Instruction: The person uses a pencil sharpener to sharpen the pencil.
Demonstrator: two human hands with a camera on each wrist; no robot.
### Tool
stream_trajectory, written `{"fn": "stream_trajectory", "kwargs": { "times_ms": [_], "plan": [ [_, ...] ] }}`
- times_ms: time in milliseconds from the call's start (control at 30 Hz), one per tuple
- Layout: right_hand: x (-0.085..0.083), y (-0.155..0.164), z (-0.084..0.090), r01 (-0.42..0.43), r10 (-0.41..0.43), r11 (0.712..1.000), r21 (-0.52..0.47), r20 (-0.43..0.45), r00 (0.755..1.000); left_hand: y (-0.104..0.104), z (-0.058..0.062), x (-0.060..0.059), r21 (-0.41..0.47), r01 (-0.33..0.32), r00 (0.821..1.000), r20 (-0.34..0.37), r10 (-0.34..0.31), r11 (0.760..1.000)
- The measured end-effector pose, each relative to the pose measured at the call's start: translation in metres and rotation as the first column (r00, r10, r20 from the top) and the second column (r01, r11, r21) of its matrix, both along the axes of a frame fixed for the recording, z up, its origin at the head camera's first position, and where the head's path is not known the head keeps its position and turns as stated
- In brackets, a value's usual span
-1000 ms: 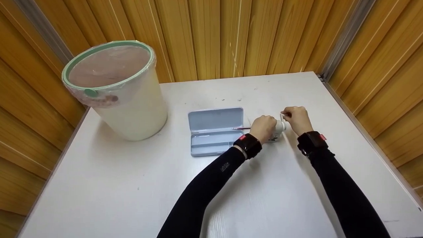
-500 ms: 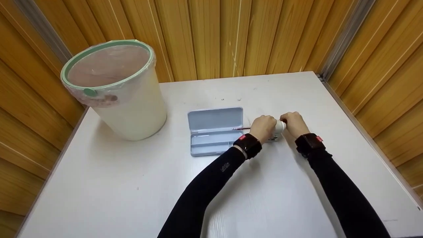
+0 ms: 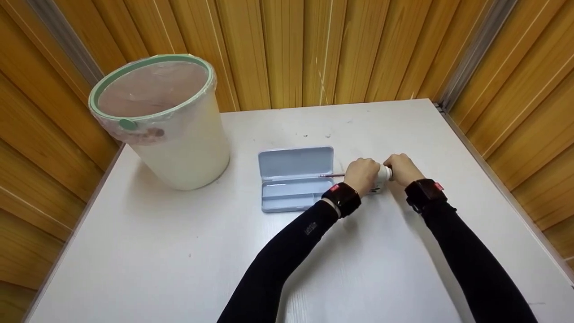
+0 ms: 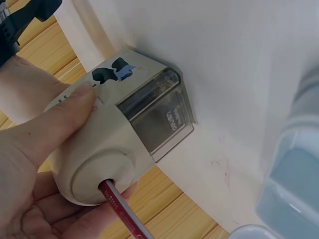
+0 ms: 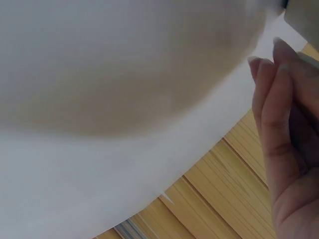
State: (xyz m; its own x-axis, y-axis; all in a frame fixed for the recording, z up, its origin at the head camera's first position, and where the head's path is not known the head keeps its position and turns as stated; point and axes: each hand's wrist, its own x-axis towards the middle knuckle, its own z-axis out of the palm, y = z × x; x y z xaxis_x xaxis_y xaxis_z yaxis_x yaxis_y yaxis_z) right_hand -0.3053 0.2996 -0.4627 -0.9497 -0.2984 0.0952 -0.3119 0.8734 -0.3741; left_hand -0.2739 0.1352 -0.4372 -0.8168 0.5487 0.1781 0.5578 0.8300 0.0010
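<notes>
My left hand (image 3: 362,174) grips a white crank pencil sharpener (image 4: 107,129), thumb across its top and fingers underneath. The sharpener has dark animal prints and a clear shavings drawer (image 4: 162,122). A red pencil (image 4: 123,211) sticks out of the hole in its round front, the other end hidden inside. On the opposite side, my right hand (image 3: 402,168) is at the crank with fingers curled, thumb and fingertips drawn together in the right wrist view; the handle is mostly hidden by the hand. The pencil's outer end reaches over an open light-blue pencil case (image 3: 296,163).
The pencil case lies with its lid back on the white table (image 3: 215,251), left of the sharpener. A large bin (image 3: 188,157) with a green rim and plastic liner stands at the back left. Wood-patterned panels (image 3: 291,54) enclose the table's back and sides.
My right hand has turned the crank: its white arm stood upright in view a second ago, and now the hand is lower and hides it. The left hand keeps its hold.
</notes>
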Motion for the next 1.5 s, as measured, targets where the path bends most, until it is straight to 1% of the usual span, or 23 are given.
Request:
{"fn": "stream_trajectory", "kwargs": {
  "times_ms": [100,333,467,600,733,800,1000,1100,1200,1333,1400,1500],
  "plan": [
    [0.001,0.001,0.001,-0.003,0.002,1.000,0.007,0.035,0.999,0.001,0.000,0.000,0.006,0.001,1.000,-0.003,-0.001,1.000],
    [0.005,0.005,0.005,-0.010,0.011,1.000,-0.006,0.085,0.996,0.002,0.002,0.002,0.015,0.000,1.000,-0.004,0.000,1.000],
    [0.010,0.007,0.005,-0.018,0.020,1.000,-0.014,0.137,0.990,0.002,0.003,0.002,0.004,-0.017,1.000,0.001,0.017,1.000],
    [0.016,0.012,0.002,-0.015,0.025,0.998,-0.053,0.179,0.984,0.003,0.003,0.002,-0.001,-0.020,1.000,0.001,0.020,1.000],
    [0.024,0.016,0.001,-0.036,0.054,0.995,-0.088,0.211,0.976,0.005,0.002,0.003,0.004,-0.006,1.000,0.010,0.006,1.000],
    [0.029,0.017,0.001,-0.044,0.065,0.994,-0.102,0.218,0.974,0.006,0.001,0.004,0.007,-0.008,1.000,0.003,0.008,1.000],
    [0.040,0.020,0.005,-0.056,0.082,0.989,-0.133,0.199,0.977,0.009,0.001,0.004,-0.001,-0.025,0.999,-0.036,0.025,1.000],
    [0.047,0.020,0.011,-0.076,0.104,0.987,-0.140,0.203,0.974,0.008,0.002,0.004,-0.012,-0.028,0.999,-0.027,0.028,1.000],
    [0.056,0.018,0.022,-0.082,0.110,0.987,-0.142,0.208,0.972,0.006,0.003,0.003,-0.021,-0.022,1.000,-0.009,0.022,1.000],
    [0.062,0.013,0.035,-0.095,0.118,0.986,-0.135,0.168,0.979,0.004,0.004,0.001,-0.031,-0.025,1.000,-0.009,0.025,0.999],
    [0.063,0.011,0.039,-0.106,0.124,0.986,-0.127,0.145,0.982,0.004,0.004,0.000,-0.034,-0.028,1.000,-0.010,0.028,0.999],
    [0.065,0.011,0.040,-0.111,0.128,0.986,-0.123,0.135,0.983,0.004,0.004,0.001,-0.040,-0.017,1.000,-0.015,0.016,0.999]
  ]
}}
